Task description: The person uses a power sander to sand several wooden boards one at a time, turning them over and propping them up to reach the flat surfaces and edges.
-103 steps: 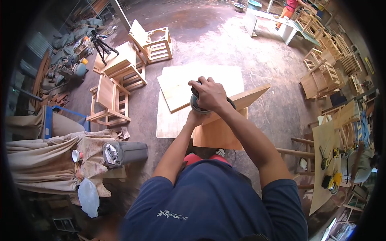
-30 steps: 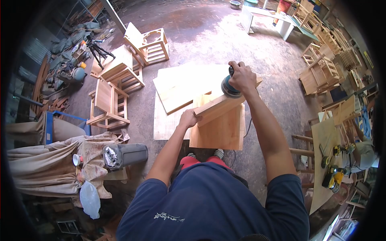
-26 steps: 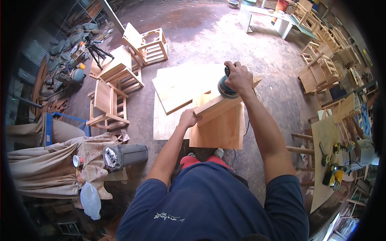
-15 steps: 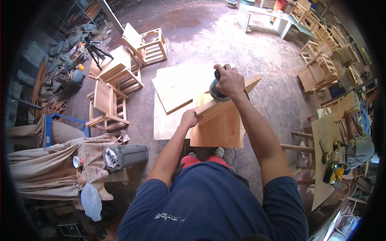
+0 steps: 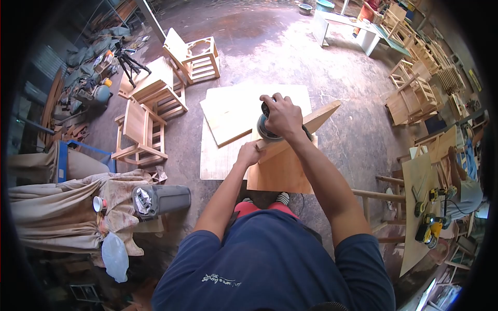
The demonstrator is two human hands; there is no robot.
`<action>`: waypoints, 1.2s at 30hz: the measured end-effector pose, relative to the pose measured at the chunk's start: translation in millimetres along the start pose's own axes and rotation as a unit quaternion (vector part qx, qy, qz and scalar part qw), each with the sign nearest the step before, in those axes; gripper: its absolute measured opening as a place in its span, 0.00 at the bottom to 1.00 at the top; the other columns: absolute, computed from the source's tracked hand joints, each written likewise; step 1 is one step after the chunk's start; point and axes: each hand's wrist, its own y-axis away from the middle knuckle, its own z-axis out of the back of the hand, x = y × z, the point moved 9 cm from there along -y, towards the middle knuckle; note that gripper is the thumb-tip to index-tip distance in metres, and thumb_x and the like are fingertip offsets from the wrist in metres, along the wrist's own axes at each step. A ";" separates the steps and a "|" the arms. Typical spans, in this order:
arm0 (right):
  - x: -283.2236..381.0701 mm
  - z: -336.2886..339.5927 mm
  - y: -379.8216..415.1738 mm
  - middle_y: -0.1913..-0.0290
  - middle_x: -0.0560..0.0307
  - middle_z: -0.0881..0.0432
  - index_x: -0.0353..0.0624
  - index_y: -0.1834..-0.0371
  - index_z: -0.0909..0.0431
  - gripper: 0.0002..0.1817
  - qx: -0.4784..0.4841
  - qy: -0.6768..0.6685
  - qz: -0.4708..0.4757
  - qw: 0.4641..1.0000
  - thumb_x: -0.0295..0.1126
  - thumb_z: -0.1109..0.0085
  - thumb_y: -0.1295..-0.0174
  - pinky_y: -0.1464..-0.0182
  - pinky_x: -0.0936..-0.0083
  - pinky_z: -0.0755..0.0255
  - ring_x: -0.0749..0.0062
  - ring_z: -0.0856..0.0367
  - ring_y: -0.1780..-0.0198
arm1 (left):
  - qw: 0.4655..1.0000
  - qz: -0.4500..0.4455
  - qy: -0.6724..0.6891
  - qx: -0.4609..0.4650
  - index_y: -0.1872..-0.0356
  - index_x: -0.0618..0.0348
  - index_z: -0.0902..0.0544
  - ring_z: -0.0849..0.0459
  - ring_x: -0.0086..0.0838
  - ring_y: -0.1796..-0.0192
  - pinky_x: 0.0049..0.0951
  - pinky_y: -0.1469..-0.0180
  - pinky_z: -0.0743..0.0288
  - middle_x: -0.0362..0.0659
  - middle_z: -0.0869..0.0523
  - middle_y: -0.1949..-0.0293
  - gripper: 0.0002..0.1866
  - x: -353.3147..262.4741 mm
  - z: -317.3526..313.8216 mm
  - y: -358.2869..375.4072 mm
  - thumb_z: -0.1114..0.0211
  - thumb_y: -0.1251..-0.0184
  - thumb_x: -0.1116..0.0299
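My right hand (image 5: 284, 118) is wrapped over the top of a blue and black sander (image 5: 262, 130), whose base rests on the near-left end of a wooden piece (image 5: 322, 115). That piece runs slantwise, its far end pointing up and right. Close to the sander, my left hand (image 5: 249, 153) grips the piece's left end. Beneath it is a wooden panel (image 5: 280, 176), jutting over the near edge of a pale work surface (image 5: 211, 165). Another flat board (image 5: 222, 124) lies to the left on that surface.
Wooden chairs (image 5: 139, 129) and a tripod (image 5: 128, 65) stand on the left, with a grey bin (image 5: 168, 201) nearer me. At right, a plywood table (image 5: 415, 243) carries yellow cordless drills (image 5: 428, 230), and another person (image 5: 463, 197) is beside it. A cord hangs near my feet.
The sander in my right hand has slid left along the wooden piece, toward my left hand. My left hand keeps its hold on the end. The view has shifted slightly.
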 end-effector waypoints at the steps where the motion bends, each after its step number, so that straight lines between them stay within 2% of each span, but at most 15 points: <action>1: 6.2 -1.4 1.8 0.45 0.60 0.13 0.69 0.37 0.17 0.28 0.002 -0.004 0.007 1.000 0.34 0.33 0.43 0.57 0.58 0.12 0.56 0.11 0.48 | 1.000 0.006 -0.001 0.002 0.47 0.48 0.07 0.07 0.52 0.53 0.49 0.47 0.13 0.55 0.06 0.58 0.21 3.4 -1.4 -1.0 0.21 0.41 0.54; 4: 21.6 -4.5 4.7 0.45 0.60 0.14 0.70 0.35 0.19 0.30 0.004 -0.014 0.028 1.000 0.34 0.31 0.45 0.56 0.58 0.11 0.57 0.12 0.48 | 1.000 0.024 0.002 -0.009 0.51 0.54 0.07 0.06 0.51 0.53 0.49 0.47 0.13 0.56 0.06 0.60 0.22 10.5 -2.8 -3.0 0.20 0.42 0.52; 7: 33.4 -7.6 6.7 0.46 0.56 0.15 0.67 0.36 0.19 0.31 0.028 -0.040 0.035 0.998 0.35 0.28 0.47 0.55 0.58 0.12 0.55 0.13 0.46 | 0.999 0.035 -0.008 -0.001 0.52 0.55 0.07 0.06 0.51 0.51 0.48 0.46 0.13 0.56 0.05 0.60 0.23 23.8 -12.2 -8.0 0.21 0.42 0.50; 13: 47.4 -8.9 13.1 0.46 0.57 0.16 0.67 0.35 0.19 0.32 0.029 -0.051 0.047 0.997 0.33 0.29 0.47 0.55 0.58 0.13 0.55 0.14 0.46 | 0.996 -0.073 -0.015 -0.041 0.49 0.54 0.08 0.07 0.53 0.47 0.47 0.45 0.13 0.57 0.05 0.55 0.27 21.0 -17.4 -10.6 0.26 0.38 0.43; 16: 51.2 -7.8 17.4 0.45 0.59 0.16 0.68 0.35 0.19 0.31 0.027 -0.050 0.051 0.997 0.32 0.30 0.46 0.55 0.59 0.12 0.56 0.14 0.48 | 0.997 -0.058 0.022 -0.052 0.45 0.54 0.10 0.08 0.53 0.45 0.48 0.45 0.13 0.57 0.06 0.52 0.31 25.0 -17.6 -8.7 0.28 0.36 0.39; 19: 53.0 -7.2 20.0 0.46 0.58 0.16 0.68 0.35 0.19 0.31 0.027 -0.051 0.049 0.997 0.31 0.30 0.46 0.56 0.59 0.12 0.55 0.14 0.48 | 0.998 -0.045 0.022 -0.025 0.43 0.55 0.11 0.08 0.53 0.44 0.48 0.45 0.14 0.57 0.06 0.51 0.33 23.5 -19.9 -7.1 0.29 0.35 0.36; 21: 51.7 -9.0 20.9 0.45 0.58 0.16 0.67 0.35 0.19 0.31 0.035 -0.061 0.048 0.996 0.31 0.31 0.45 0.54 0.58 0.12 0.54 0.14 0.47 | 0.996 -0.069 0.029 -0.044 0.43 0.55 0.11 0.08 0.53 0.45 0.48 0.46 0.14 0.57 0.06 0.52 0.34 20.7 -18.0 -6.9 0.30 0.34 0.35; 25: 45.0 -9.1 21.2 0.44 0.57 0.17 0.67 0.35 0.20 0.31 0.043 -0.060 0.046 0.996 0.31 0.31 0.45 0.53 0.57 0.13 0.53 0.14 0.46 | 0.994 -0.076 0.018 -0.071 0.46 0.57 0.09 0.08 0.54 0.46 0.48 0.46 0.13 0.57 0.06 0.54 0.32 19.8 -16.6 -4.3 0.28 0.35 0.37; 28: 32.4 -6.6 18.7 0.43 0.57 0.17 0.67 0.34 0.20 0.31 0.038 -0.059 0.044 0.997 0.31 0.31 0.45 0.52 0.57 0.13 0.53 0.14 0.46 | 0.998 -0.041 -0.045 -0.002 0.48 0.56 0.08 0.08 0.54 0.48 0.50 0.46 0.14 0.57 0.06 0.56 0.28 14.7 -18.5 -4.0 0.26 0.36 0.42; 31: 14.9 -1.2 14.7 0.44 0.55 0.17 0.65 0.35 0.20 0.30 0.027 -0.062 0.042 0.997 0.31 0.32 0.44 0.52 0.56 0.13 0.52 0.14 0.46 | 1.000 0.017 -0.009 0.001 0.48 0.53 0.08 0.07 0.53 0.50 0.52 0.46 0.14 0.58 0.06 0.56 0.23 15.7 -16.1 0.4 0.25 0.36 0.47; 33: 1.9 1.6 10.7 0.45 0.52 0.17 0.62 0.37 0.20 0.28 0.025 -0.071 0.040 0.996 0.30 0.32 0.43 0.52 0.53 0.14 0.49 0.15 0.45 | 1.000 -0.014 -0.022 -0.011 0.47 0.48 0.08 0.07 0.53 0.51 0.51 0.47 0.14 0.56 0.06 0.56 0.21 7.4 -13.4 -0.6 0.25 0.36 0.49; 36: -23.3 6.2 5.0 0.44 0.51 0.17 0.62 0.34 0.20 0.30 0.016 -0.050 0.034 0.998 0.33 0.31 0.44 0.51 0.52 0.13 0.48 0.14 0.44 | 0.999 -0.032 -0.025 -0.019 0.45 0.42 0.08 0.07 0.53 0.51 0.50 0.47 0.13 0.53 0.06 0.54 0.20 -4.5 -5.1 3.1 0.25 0.37 0.52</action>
